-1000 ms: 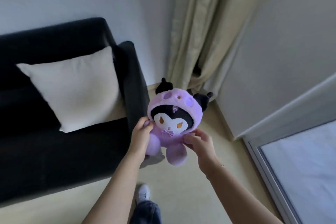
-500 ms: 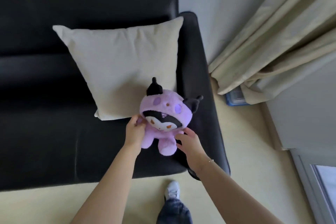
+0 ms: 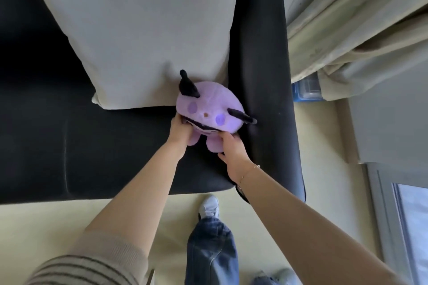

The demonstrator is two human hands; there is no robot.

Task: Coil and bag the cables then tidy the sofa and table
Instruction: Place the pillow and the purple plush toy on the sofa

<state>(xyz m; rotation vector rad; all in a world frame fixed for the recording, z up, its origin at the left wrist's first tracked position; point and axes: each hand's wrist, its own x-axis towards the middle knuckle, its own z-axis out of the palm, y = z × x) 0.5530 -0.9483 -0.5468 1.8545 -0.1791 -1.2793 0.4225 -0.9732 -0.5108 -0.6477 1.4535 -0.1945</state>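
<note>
The plush toy's [image 3: 209, 109] face is hidden; the cushion [image 3: 139, 30] is cropped at the top.

Plush toy at the right end of the sofa seat

The plush toy [image 3: 209, 109] sits on the sofa [image 3: 92, 146] seat, against the cushion's [image 3: 139, 30] front right corner and just beside the right armrest [image 3: 261, 76]; left hand [image 3: 180, 129] and right hand [image 3: 232, 152] flank it.

plush toy [image 3: 209, 109]: purple, round-headed, black ears, sitting upright | sofa [image 3: 111, 150]: black, carrying the toy on its seat in the corner by the armrest | cushion [image 3: 143, 30]: cream, leaning behind, touching the toy's head
</note>
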